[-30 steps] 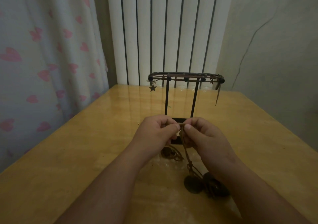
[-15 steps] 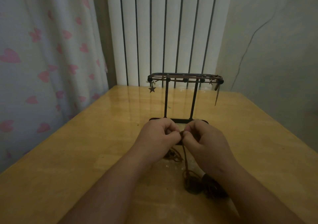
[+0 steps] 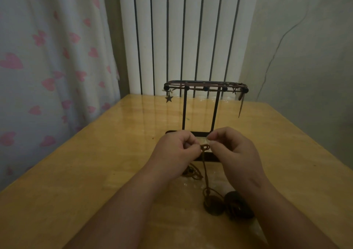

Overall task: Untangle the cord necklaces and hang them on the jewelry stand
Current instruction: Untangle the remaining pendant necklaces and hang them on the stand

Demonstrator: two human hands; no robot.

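- The left hand (image 3: pixel 175 151) is curled, with thumb and forefinger pinching a brown cord necklace (image 3: pixel 206 169) just left of a small knotted loop (image 3: pixel 205 147).
- The right hand (image 3: pixel 236 153) is also curled. Its thumb lies against the right edge of the loop and its forefinger tip sits just above; I cannot tell whether these two actually nip the cord.
- Both hands are held just above the table (image 3: pixel 76 172), in front of the base of the jewelry stand (image 3: pixel 184 111).
- From the loop the cord drops down to a dark disc pendant (image 3: pixel 214 205) lying on the table near the right wrist.
- A second dark round pendant (image 3: pixel 238 207) lies just beside the disc, partly under the right forearm.
- A loose cord tangle (image 3: pixel 193 174) lies on the table under the left hand.
- The stand's top rail already carries cords: a star charm (image 3: pixel 168 98) hangs at its left end and a long thin pendant (image 3: pixel 241 106) at its right end.
- Behind the table stand a white radiator (image 3: pixel 181 28) and a curtain with pink hearts (image 3: pixel 47 57).
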